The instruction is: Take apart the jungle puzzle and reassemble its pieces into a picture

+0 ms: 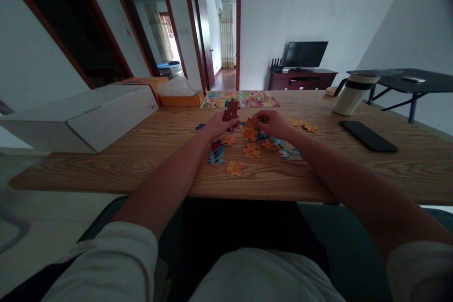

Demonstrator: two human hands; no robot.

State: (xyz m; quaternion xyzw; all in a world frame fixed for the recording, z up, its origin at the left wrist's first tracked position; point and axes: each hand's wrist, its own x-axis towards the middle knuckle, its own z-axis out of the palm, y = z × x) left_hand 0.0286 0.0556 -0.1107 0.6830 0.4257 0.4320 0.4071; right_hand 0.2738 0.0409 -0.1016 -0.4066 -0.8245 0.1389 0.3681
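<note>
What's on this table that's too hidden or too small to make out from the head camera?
Head view:
- Orange puzzle pieces under the right hand: its fingers cover them.
- Dark red puzzle piece in the left hand: its picture is too dark and small.
- Colourful puzzle at the far end: its details are too small.

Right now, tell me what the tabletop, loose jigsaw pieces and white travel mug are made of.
The tabletop looks like light wood, perhaps veneer: wavy grain, soft sheen. The jigsaw pieces seem printed cardboard: thin, matte. The travel mug looks like plastic or coated metal; its smooth pale surface leaves that open.
</note>
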